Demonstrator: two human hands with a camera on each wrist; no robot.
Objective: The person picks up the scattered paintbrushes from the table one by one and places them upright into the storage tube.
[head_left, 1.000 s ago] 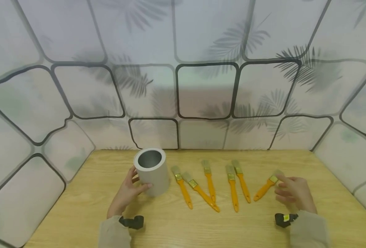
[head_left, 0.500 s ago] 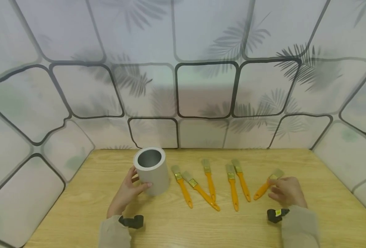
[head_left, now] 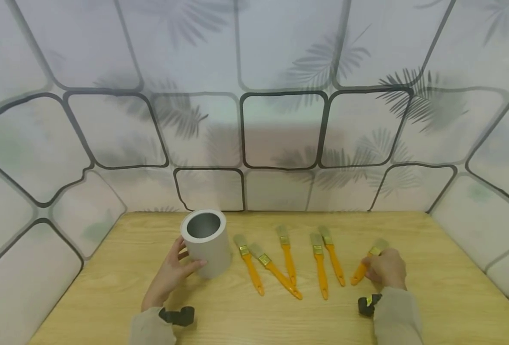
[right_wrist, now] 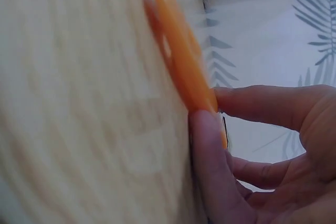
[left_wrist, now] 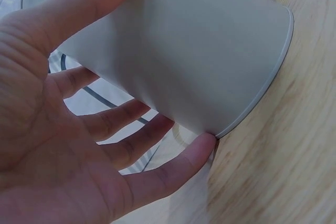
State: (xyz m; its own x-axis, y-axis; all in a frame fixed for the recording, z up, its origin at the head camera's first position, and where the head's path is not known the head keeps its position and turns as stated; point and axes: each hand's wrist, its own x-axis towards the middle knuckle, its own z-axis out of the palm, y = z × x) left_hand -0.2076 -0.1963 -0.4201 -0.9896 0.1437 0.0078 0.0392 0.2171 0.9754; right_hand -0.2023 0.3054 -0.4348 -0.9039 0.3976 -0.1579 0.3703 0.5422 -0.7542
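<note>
Out at four o'clock in the head view, the right hand (head_left: 390, 268) pinches an orange-handled brush (right_wrist: 184, 56) between thumb and index finger. Over at seven, the left hand (head_left: 172, 277) holds the white can (head_left: 213, 254), thumb on its near side, fingers spread, while five more brushes (head_left: 288, 261) lie on the table (head_left: 306, 321) around five and six.

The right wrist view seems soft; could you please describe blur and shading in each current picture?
Right wrist: the tabletop looks smeared, the orange paintbrush handle soft-edged with a shadow alongside; left wrist: a darker patch shades the cylindrical container; head: fairly even light, darker inside that container.
</note>
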